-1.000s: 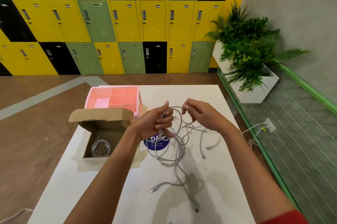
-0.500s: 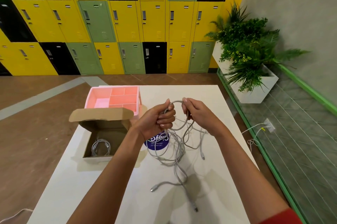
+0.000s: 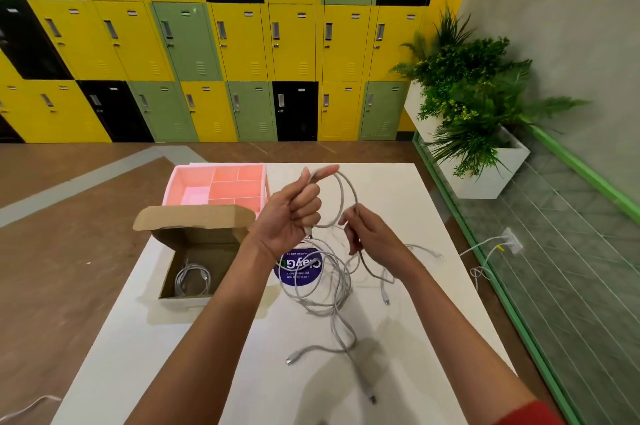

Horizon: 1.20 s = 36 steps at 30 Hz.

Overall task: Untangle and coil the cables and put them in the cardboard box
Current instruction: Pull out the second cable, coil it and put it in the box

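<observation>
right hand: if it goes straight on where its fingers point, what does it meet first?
Likely the left hand, gripping the cable loop just ahead of the right hand; depth between them is unclear.

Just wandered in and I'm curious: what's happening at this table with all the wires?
A person is tidying cables. Their left hand holds up a loop of one grey cable, while the right hand pinches it lower down. The rest of the tangle lies on the white table. One coiled cable already sits in the open cardboard box.
</observation>
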Each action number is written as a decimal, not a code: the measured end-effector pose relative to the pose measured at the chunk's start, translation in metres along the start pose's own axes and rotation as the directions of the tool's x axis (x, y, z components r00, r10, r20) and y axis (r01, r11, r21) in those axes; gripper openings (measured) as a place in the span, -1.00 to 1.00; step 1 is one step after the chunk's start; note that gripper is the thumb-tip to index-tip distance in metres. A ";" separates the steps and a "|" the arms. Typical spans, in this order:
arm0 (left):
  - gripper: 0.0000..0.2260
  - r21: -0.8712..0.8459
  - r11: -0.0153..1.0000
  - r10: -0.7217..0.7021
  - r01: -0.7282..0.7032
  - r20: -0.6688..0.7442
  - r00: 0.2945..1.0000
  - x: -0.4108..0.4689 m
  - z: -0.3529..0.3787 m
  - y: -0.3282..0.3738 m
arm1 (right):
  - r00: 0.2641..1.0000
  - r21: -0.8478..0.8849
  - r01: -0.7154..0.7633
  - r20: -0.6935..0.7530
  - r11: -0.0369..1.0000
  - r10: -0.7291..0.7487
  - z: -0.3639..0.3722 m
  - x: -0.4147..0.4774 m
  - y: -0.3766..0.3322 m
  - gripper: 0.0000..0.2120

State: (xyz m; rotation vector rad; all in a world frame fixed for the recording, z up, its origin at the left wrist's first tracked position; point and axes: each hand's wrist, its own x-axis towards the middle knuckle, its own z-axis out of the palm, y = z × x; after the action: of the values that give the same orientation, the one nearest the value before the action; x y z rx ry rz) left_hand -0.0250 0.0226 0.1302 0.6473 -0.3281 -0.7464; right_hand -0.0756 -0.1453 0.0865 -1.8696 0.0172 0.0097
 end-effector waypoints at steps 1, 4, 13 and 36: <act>-0.63 0.015 1.000 0.014 -0.014 0.009 1.000 0.001 0.000 0.002 | 0.999 -0.033 -0.050 0.019 0.998 0.050 0.003 -0.002 0.004 -0.75; -0.61 0.113 0.993 0.040 -0.041 0.016 0.999 0.003 -0.001 0.001 | 0.982 -0.191 -0.145 0.090 0.971 0.165 0.008 -0.006 -0.001 -0.72; -0.59 0.202 0.975 0.116 -0.092 -0.108 0.987 0.006 -0.005 -0.010 | 0.911 -0.358 -0.129 0.326 0.925 0.253 0.013 -0.010 -0.037 -0.55; -0.72 0.734 0.648 -0.197 0.203 -0.096 0.976 -0.007 -0.005 -0.018 | 0.979 -0.501 0.202 0.108 0.842 -0.171 -0.038 -0.005 -0.088 -0.80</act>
State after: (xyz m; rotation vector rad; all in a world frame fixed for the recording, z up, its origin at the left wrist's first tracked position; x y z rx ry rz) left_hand -0.0364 0.0197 0.1142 1.4930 -0.5727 -0.8144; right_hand -0.0789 -0.1552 0.1818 -2.3976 -0.2317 -0.0721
